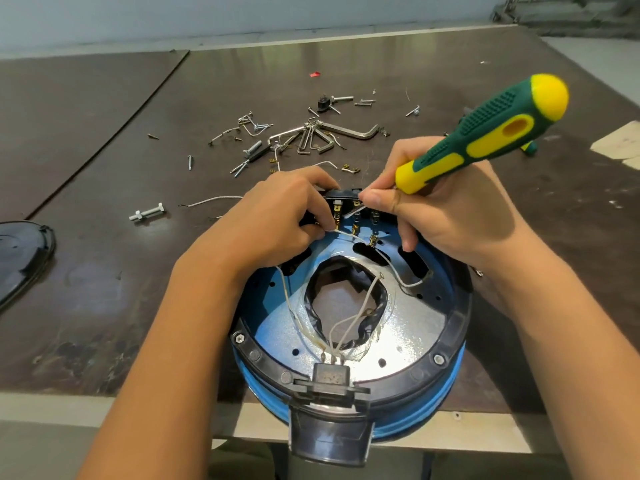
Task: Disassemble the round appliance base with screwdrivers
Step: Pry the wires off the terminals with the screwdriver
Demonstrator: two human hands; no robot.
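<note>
Both your hands meet at the far rim of the base (408,327), set at the near edge of the bench (104,271): left hand (277,216) pinches a wire (341,233) taut so right hand (450,209), gripping the screwdriver (485,133), can apparently pry its terminal (336,216).

The screwdriver (485,133) shows its green and yellow handle only; its shaft and tip are hidden behind the fingers of the right hand (450,216) gripping it. The left hand (277,216) pinches a white wire (349,235) and covers the left part of the terminals on the far rim of the round base (398,341). A second tool (530,147) peeks out behind the handle, mostly hidden. A black cover (24,251) is cut off by the left edge, pale paper (620,143) by the right. A red scrap (314,74) on the bench (104,168) is too small to identify.
</note>
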